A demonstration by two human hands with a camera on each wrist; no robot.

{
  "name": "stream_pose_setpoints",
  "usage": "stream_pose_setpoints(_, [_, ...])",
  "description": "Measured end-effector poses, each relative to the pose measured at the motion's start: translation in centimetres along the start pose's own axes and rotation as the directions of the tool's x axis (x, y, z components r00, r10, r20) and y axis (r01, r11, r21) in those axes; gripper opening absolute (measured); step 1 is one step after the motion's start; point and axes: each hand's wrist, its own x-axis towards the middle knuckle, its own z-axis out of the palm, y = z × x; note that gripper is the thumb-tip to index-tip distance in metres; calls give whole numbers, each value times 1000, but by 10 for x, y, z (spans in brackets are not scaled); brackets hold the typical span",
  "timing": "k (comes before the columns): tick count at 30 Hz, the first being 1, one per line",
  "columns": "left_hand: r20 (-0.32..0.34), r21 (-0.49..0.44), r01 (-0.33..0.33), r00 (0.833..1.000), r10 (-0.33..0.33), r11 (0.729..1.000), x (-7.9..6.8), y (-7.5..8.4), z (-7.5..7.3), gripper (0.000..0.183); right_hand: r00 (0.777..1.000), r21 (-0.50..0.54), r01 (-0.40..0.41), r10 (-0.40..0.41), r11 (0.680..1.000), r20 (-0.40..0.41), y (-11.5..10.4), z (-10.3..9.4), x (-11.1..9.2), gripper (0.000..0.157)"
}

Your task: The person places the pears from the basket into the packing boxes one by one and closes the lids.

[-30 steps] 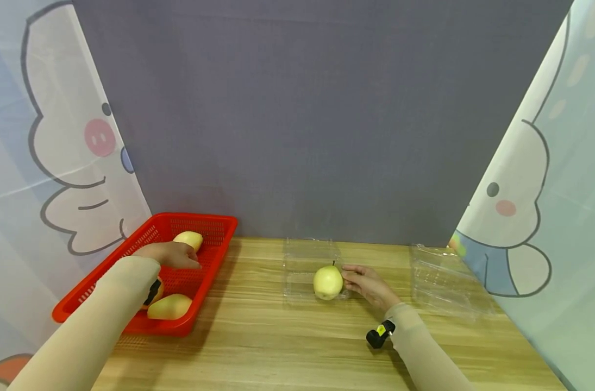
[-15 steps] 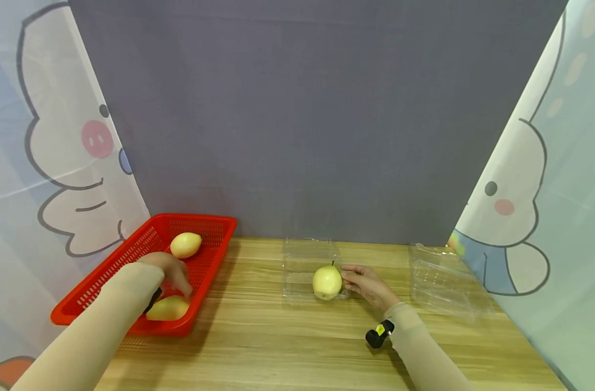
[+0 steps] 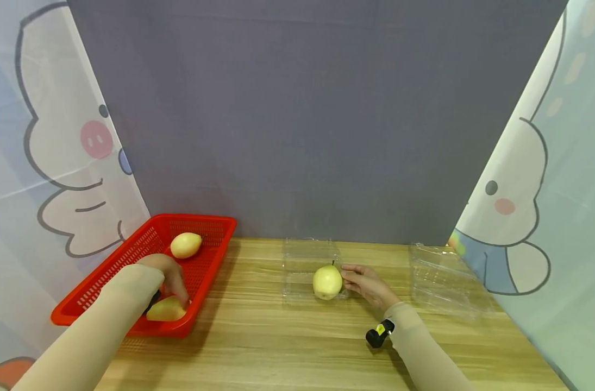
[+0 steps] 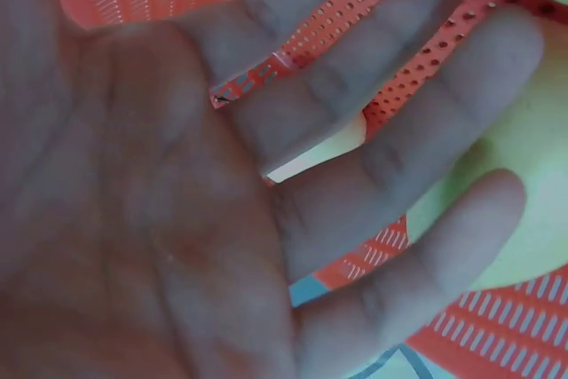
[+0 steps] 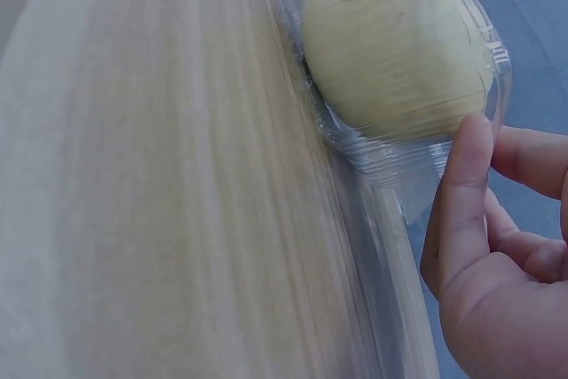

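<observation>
My left hand (image 3: 167,270) reaches down into the red plastic basket (image 3: 218,266), over a pale yellow pear (image 3: 164,310) near the front wall. In the left wrist view its fingers spread out long, their tips at the side of the pear (image 4: 524,184); the palm holds nothing. My right hand (image 3: 368,285) pinches the right edge of a clear plastic box (image 3: 309,248) between thumb and fingers. A round yellow-green pear (image 3: 327,283), stem up, sits in that box. The right wrist view shows the thumb (image 5: 466,193) against the box's wall, beside the pear.
Another pear (image 3: 186,245) lies at the back of the basket. A second clear plastic box (image 3: 444,282) stands open on the right of the wooden table (image 3: 277,347). A grey cloth (image 3: 297,119) hangs along the table's back edge, with patterned curtains at both sides.
My left hand has moved from the middle of the basket down toward the front pear, its fingers lowering onto it. The right hand, the box and its pear have stayed put.
</observation>
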Motion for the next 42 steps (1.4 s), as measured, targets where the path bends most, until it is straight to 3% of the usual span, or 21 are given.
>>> stream_pose_setpoints(4, [67, 37, 16, 998, -18, 999, 3, 0, -1, 45, 1000, -3, -3, 3, 1000, 0, -2, 0, 0, 55])
stream_pose_setpoints(11, [83, 49, 12, 996, -16, 999, 4, 3, 2, 38, 1000, -4, -13, 13, 1000, -12, -2, 1, 1, 54])
stream_pose_setpoints(15, [100, -5, 46, 994, -46, 999, 7, 2, 5, 38, 1000, -12, -3, 3, 1000, -4, -2, 1, 0, 55])
stream_pose_setpoints(19, [77, -111, 76, 995, -67, 991, 7, 1, 7, 38, 1000, -10, -7, 7, 1000, -7, -2, 1, 1, 54])
stream_pose_setpoints(23, [25, -48, -23, 999, 25, 999, 6, 4, 7, 38, 1000, -8, -12, 12, 1000, -13, -2, 1, 1, 53])
stream_pose_setpoints(26, [-17, 15, -113, 993, 113, 993, 5, 5, 7, 39, 1000, -8, -11, 11, 1000, -17, -2, 1, 1, 52])
stream_pose_setpoints(31, [-70, -17, -183, 981, 181, 983, 7, 6, 7, 46, 1000, 2, -11, 11, 1000, -24, -1, 1, 0, 52])
stream_pose_setpoints(36, [-87, -16, -229, 970, 227, 973, 11, 5, 5, 53, 1000, 1, -3, 3, 1000, -18, 1, 1, 0, 54])
stream_pose_setpoints(42, [-66, -68, -193, 980, 188, 979, 12, 3, 6, 67, 1000, -9, -9, 9, 1000, -24, 0, 0, 0, 53])
